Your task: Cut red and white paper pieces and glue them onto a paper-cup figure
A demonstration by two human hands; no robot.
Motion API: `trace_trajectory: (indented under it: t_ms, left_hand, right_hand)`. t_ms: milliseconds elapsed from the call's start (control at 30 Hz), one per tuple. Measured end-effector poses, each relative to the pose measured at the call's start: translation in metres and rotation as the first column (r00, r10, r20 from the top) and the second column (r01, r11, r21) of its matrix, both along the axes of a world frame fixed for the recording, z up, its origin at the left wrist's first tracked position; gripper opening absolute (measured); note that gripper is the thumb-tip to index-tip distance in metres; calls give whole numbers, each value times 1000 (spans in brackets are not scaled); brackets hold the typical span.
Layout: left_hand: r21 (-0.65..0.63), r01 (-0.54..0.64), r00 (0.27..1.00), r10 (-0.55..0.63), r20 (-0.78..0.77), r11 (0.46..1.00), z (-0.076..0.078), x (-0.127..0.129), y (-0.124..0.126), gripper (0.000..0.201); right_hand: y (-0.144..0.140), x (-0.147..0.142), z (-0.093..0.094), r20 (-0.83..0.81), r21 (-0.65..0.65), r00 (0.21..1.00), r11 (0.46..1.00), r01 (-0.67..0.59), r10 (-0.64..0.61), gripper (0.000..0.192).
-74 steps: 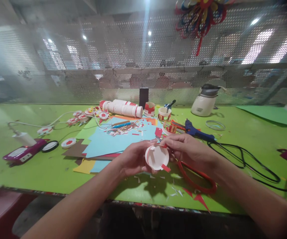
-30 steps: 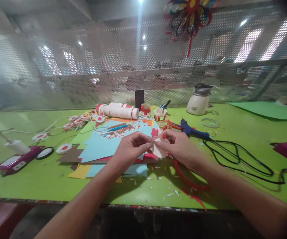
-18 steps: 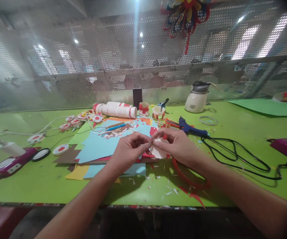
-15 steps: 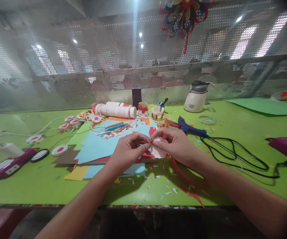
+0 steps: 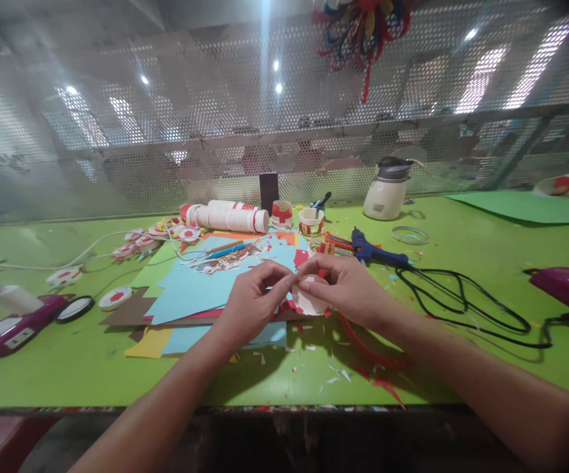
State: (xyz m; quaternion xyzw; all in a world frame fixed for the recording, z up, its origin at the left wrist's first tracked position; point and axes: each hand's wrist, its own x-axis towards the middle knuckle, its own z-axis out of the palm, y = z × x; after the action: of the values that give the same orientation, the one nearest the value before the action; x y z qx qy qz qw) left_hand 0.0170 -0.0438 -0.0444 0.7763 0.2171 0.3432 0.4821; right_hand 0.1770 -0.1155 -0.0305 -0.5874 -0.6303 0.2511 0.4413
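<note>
A round white paper disc with red bits along its edge is held over the table in front of me. My right hand pinches its upper left part between thumb and fingers. Against those fingertips, my left hand closes thumb and forefinger at the disc's left edge; the exact pinch is too small to make out. Under my right wrist lies a red ring-shaped strip. Just beyond the fingers, a red paper piece rests on light blue paper sheets.
A blue glue gun with a looped black cord lies to the right, near orange-handled scissors. Behind stand paper cups and a white bottle. White-and-red discs and a purple power strip lie left.
The white disc has turned and tilted slightly in my fingers, so more of its red edge shows. Both hands stay close together in nearly the same place.
</note>
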Motion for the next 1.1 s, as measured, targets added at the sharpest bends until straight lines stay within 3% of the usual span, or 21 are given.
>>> trace_trajectory:
  t_ms: [300,600,833,1100]
  left_hand:
    - [-2,-25,1000,25,11,1000,2,1,-2,21]
    - [-214,15,1000,-15,4,977,5,2,-2,23]
    - [-417,95,995,-73,67,904,0,3,2,26]
    - [-391,109,993,-82,85,914,-3,4,0,24]
  right_hand:
    - [0,0,0,-107,-61,994,998,-28,21,9]
    - [-3,-2,2,-186,-121,982,992,-45,22,10]
    - [-3,-4,3,-239,-163,971,986,-39,-1,16]
    - [-2,-4,3,-284,-169,959,984,-58,7,19]
